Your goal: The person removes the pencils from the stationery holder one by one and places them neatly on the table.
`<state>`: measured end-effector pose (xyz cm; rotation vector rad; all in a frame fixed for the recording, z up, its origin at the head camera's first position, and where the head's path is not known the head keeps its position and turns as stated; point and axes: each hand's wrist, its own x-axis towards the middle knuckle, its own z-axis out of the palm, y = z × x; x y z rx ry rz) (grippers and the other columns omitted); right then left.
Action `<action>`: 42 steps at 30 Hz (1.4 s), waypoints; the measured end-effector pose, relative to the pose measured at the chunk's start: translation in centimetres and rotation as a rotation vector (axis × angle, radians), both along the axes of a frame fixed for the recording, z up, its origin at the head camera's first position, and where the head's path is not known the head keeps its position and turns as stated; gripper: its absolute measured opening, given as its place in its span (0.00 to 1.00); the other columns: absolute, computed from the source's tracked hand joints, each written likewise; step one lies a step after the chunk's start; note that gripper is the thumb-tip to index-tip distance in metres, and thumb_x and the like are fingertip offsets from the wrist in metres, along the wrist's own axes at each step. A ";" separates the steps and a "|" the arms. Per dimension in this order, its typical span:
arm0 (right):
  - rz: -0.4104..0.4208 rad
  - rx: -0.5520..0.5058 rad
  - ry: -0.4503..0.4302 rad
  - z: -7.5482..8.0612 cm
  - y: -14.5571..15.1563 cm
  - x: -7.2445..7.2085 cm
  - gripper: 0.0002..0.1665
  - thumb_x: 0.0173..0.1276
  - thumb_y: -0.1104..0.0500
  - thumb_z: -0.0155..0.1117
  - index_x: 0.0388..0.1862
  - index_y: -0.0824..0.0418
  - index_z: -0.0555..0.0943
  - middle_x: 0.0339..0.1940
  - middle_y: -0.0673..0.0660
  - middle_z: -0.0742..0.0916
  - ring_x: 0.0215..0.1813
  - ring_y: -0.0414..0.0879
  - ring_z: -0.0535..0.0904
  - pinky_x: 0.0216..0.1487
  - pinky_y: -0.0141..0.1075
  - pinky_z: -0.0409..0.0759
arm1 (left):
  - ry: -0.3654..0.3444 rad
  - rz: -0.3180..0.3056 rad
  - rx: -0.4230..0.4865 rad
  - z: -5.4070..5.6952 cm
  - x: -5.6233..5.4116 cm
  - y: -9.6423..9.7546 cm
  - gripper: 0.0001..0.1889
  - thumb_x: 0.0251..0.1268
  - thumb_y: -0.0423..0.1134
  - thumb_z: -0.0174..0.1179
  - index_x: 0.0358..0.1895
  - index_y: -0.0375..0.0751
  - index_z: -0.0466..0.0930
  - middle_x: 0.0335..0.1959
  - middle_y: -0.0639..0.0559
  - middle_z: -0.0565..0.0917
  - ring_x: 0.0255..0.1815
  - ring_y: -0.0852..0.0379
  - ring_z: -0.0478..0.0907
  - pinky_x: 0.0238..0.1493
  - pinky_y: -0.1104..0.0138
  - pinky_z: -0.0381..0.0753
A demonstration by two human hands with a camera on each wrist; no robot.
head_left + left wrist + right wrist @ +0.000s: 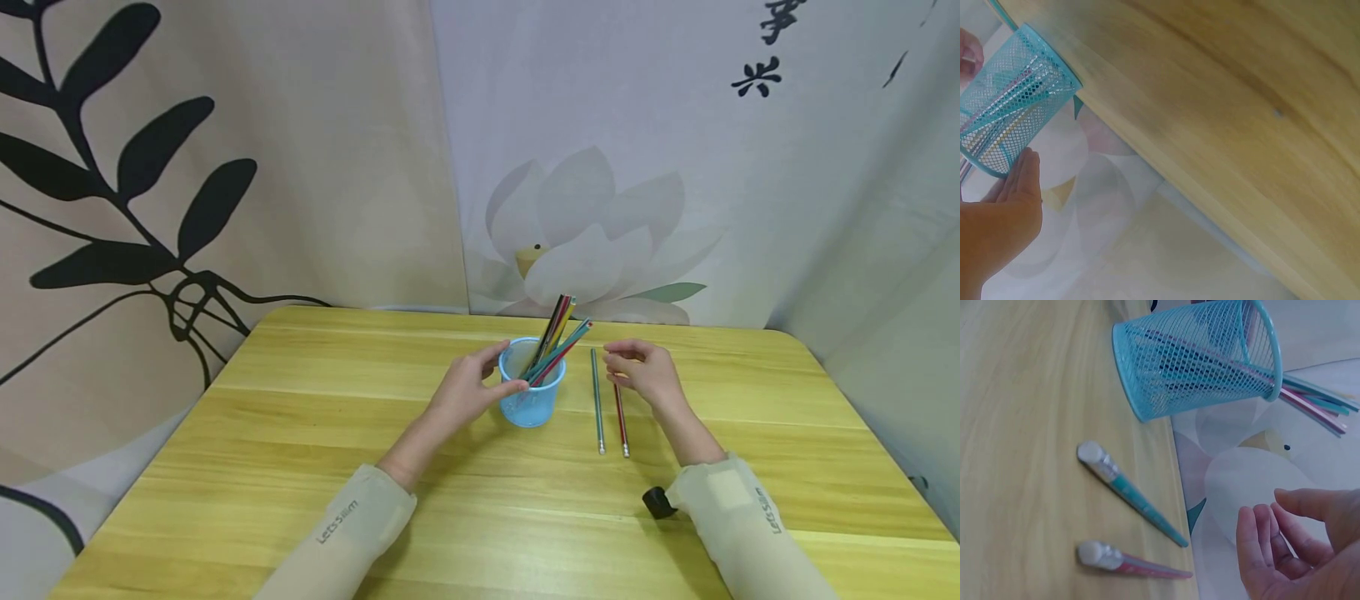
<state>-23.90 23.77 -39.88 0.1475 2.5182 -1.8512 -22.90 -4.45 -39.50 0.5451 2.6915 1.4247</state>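
A light blue mesh pencil cup (528,410) stands upright on the table, with several colored pencils (557,329) leaning out toward the right. My left hand (467,385) holds it near the rim, thumb at the front and fingers round the far left side. To the right of the cup, a teal pencil (597,400) and a red pencil (621,421) lie side by side, their eraser ends toward me. My right hand (643,371) hovers over the far end of the red one. Its fingers are loosely bent, with nothing between them in the right wrist view.
The wooden table (300,433) reaches back to a curtain (360,167) printed with leaves and a flower. A small black object (658,502) is by the right sleeve cuff (712,492).
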 end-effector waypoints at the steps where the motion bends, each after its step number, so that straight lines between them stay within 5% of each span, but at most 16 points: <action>1: 0.001 0.000 0.005 0.1 -0.1 0.1 0.23 0.74 0.63 0.61 0.61 0.76 0.74 0.42 0.51 0.82 0.36 0.33 0.84 0.46 0.29 0.89 | 0.001 0.000 0.000 0.0 0.0 0.0 0.40 0.59 0.50 0.71 0.73 0.38 0.67 0.68 0.38 0.76 0.66 0.40 0.77 0.66 0.53 0.80; 17: 0.069 0.021 0.050 2.2 -2.0 1.0 0.24 0.74 0.59 0.61 0.62 0.71 0.75 0.51 0.59 0.83 0.43 0.34 0.83 0.52 0.34 0.88 | 0.012 0.002 0.006 0.0 0.0 0.1 0.39 0.59 0.47 0.71 0.72 0.36 0.68 0.67 0.37 0.77 0.65 0.39 0.78 0.65 0.52 0.81; 28: 0.106 -0.077 0.059 2.9 -3.1 1.2 0.25 0.73 0.61 0.61 0.64 0.73 0.72 0.51 0.58 0.83 0.41 0.31 0.83 0.49 0.30 0.88 | 0.007 0.005 -0.001 0.0 0.0 0.1 0.40 0.59 0.49 0.71 0.73 0.37 0.67 0.67 0.37 0.77 0.65 0.39 0.78 0.65 0.52 0.81; 42: 0.097 -0.127 0.081 3.0 -4.0 1.1 0.19 0.73 0.63 0.61 0.56 0.74 0.73 0.37 0.43 0.84 0.38 0.32 0.84 0.46 0.29 0.89 | 0.019 0.006 0.007 -0.2 -0.1 0.1 0.40 0.59 0.49 0.71 0.72 0.37 0.68 0.66 0.36 0.77 0.64 0.39 0.78 0.64 0.52 0.81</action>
